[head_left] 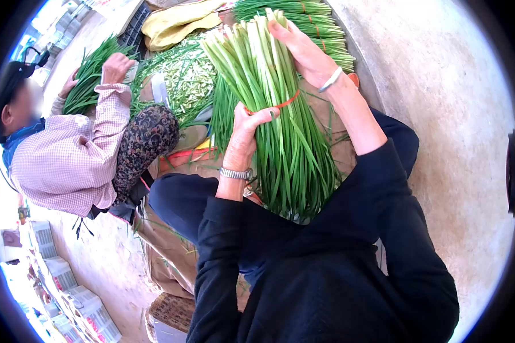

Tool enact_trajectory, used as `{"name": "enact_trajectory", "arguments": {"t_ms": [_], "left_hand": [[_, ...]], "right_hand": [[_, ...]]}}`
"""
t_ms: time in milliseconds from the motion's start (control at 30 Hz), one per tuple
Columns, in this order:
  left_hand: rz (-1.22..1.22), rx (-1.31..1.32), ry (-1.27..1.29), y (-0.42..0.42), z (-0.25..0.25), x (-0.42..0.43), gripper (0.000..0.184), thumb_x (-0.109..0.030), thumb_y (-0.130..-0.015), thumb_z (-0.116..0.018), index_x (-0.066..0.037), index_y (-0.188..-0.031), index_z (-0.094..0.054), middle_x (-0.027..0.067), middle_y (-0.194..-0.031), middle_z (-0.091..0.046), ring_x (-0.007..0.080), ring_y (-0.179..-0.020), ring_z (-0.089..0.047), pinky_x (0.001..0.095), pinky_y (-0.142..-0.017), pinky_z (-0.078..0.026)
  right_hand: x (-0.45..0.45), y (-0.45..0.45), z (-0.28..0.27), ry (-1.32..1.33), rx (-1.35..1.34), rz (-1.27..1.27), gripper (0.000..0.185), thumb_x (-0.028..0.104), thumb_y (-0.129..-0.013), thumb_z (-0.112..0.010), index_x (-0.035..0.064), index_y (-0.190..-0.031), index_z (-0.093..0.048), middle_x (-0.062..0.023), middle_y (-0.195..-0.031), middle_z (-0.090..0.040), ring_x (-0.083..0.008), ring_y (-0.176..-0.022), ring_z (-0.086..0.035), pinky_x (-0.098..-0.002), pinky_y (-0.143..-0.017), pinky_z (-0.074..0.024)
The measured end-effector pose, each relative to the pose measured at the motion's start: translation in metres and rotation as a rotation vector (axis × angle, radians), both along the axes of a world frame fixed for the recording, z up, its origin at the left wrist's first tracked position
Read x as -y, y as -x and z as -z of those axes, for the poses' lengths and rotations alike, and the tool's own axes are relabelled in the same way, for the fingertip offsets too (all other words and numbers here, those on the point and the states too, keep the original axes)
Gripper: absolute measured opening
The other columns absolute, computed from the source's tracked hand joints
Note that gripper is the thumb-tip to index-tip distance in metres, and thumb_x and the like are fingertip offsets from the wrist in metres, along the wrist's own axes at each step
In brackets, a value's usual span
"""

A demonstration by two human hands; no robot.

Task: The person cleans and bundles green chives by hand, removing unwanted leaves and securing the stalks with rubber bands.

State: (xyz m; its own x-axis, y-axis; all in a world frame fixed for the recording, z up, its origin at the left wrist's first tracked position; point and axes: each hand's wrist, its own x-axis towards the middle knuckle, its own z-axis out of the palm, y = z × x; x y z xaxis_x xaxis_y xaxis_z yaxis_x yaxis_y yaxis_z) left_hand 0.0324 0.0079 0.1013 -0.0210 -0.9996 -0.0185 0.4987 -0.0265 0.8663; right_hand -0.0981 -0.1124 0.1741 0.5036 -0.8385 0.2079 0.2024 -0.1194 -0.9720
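- Pale, stained floor (440, 148) spreads out on the right side of the view and again at lower left, with a brown sheet (169, 251) lying over part of it.
- Stacked printed packages (88, 308) line the lower left edge.
- Long green bundle (289, 131): held up in front of the person's body, between the two hands, pale stalk ends at the top and leafy ends hanging down toward the lap. It leans slightly.
- Red band (288, 100): runs around the green bundle near the left hand.
- Left hand (250, 127): its fingers are closed on the near left side of the green bundle at the band, the thumb lying across the front. A metal watch (236, 173) is on the wrist.
- Right hand (308, 52): its fingers are extended and mostly open, laid against the upper right side of the stalks. A white bangle (331, 79) is on the wrist.
- Tied green bunches (309, 28): lying behind, at the top of the view.
- Loose trimmings (186, 83): a heap of pale and green pieces left of the green bundle, with a yellow sack (177, 27) beyond and a dark crate (135, 33) beside the sack.
- Co-worker (68, 163): seated at left in a checked shirt, both hands at a separate pile of green leaves (91, 80).
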Motion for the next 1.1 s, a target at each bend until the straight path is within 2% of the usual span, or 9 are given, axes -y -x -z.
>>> {"name": "enact_trajectory", "arguments": {"t_ms": [133,233,367,567,700,767,833,967,1100], "left_hand": [[-0.135,-0.075,0.032,-0.009,0.004,0.008,0.046,-0.011,-0.066,-0.071,0.002,-0.107,-0.056,0.0074,-0.095,-0.064,0.0144,-0.080,-0.061,0.0278,-0.075,-0.050],[-0.218,-0.151,0.054,-0.016,0.005,0.013,0.044,-0.013,-0.069,-0.068,0.002,-0.109,-0.055,0.0075,-0.095,-0.063,0.0150,-0.080,-0.062,0.0287,-0.074,-0.051],[-0.217,-0.296,0.007,-0.047,0.036,0.024,0.038,-0.020,-0.080,-0.065,0.003,-0.108,-0.057,0.0112,-0.100,-0.063,0.0198,-0.085,-0.063,0.0323,-0.078,-0.053],[-0.229,-0.380,0.074,-0.062,0.023,0.025,0.051,-0.024,-0.081,-0.065,0.003,-0.121,-0.050,0.0123,-0.104,-0.062,0.0215,-0.091,-0.062,0.0341,-0.083,-0.052],[-0.329,-0.380,0.095,-0.064,0.022,0.026,0.058,-0.025,-0.081,-0.064,0.005,-0.127,-0.044,0.0130,-0.107,-0.061,0.0215,-0.092,-0.061,0.0351,-0.085,-0.052],[-0.319,-0.368,0.088,-0.069,0.032,0.030,0.063,-0.025,-0.081,-0.064,0.006,-0.130,-0.040,0.0139,-0.109,-0.060,0.0212,-0.094,-0.061,0.0347,-0.086,-0.051],[-0.270,-0.360,0.069,-0.067,0.035,0.033,0.063,-0.025,-0.081,-0.064,0.006,-0.131,-0.040,0.0143,-0.112,-0.059,0.0218,-0.096,-0.060,0.0347,-0.088,-0.050],[-0.142,-0.429,0.094,-0.050,0.009,0.027,0.058,-0.023,-0.080,-0.062,0.008,-0.126,-0.044,0.0189,-0.118,-0.055,0.0264,-0.104,-0.057,0.0402,-0.093,-0.047],[-0.090,-0.401,0.088,-0.042,-0.001,0.025,0.061,-0.027,-0.081,-0.060,0.007,-0.128,-0.043,0.0199,-0.122,-0.053,0.0274,-0.109,-0.055,0.0409,-0.097,-0.044]], "right_hand": [[-0.028,0.021,0.019,0.005,-0.320,-0.020,0.107,0.061,-0.072,-0.065,0.0009,-0.143,-0.010,-0.0251,-0.132,-0.042,-0.0304,-0.122,-0.043,-0.0386,-0.103,-0.0327],[-0.069,0.031,0.066,0.281,-0.436,-0.088,0.101,0.048,-0.069,-0.070,0.0035,-0.142,-0.017,-0.0243,-0.132,-0.043,-0.0313,-0.122,-0.044,-0.0376,-0.103,-0.0340],[-0.096,0.067,0.094,0.200,-0.552,-0.029,0.096,0.043,-0.070,-0.071,0.0048,-0.141,-0.020,-0.0239,-0.125,-0.050,-0.0330,-0.115,-0.051,-0.0380,-0.098,-0.0379],[-0.104,0.148,0.134,0.086,-1.421,-0.182,0.047,0.031,-0.086,-0.053,0.0185,-0.129,-0.040,-0.0199,-0.110,-0.059,-0.0378,-0.099,-0.057,-0.0451,-0.085,-0.0435],[-0.085,0.215,0.140,0.404,-1.576,0.051,0.041,0.012,-0.079,-0.054,0.0156,-0.120,-0.050,-0.0172,-0.106,-0.060,-0.0327,-0.096,-0.059,-0.0415,-0.081,-0.0467],[-0.077,0.199,0.097,0.523,-1.198,0.347,0.042,0.001,-0.076,-0.049,0.0144,-0.116,-0.054,-0.0135,-0.103,-0.061,-0.0294,-0.093,-0.061,-0.0394,-0.081,-0.0478],[-0.072,0.165,0.059,0.572,-0.925,0.412,0.039,-0.002,-0.077,-0.046,0.0110,-0.112,-0.056,-0.0127,-0.101,-0.062,-0.0280,-0.088,-0.062,-0.0375,-0.079,-0.0486],[-0.063,0.095,0.029,0.776,-0.676,0.393,0.016,0.009,-0.085,-0.054,0.0040,-0.099,-0.061,-0.0117,-0.090,-0.064,-0.0260,-0.079,-0.064,-0.0333,-0.071,-0.0500],[-0.067,0.043,0.022,0.667,-0.534,0.313,0.017,0.019,-0.083,-0.061,0.0064,-0.094,-0.062,-0.0080,-0.083,-0.065,-0.0220,-0.074,-0.064,-0.0314,-0.065,-0.0499]]}}
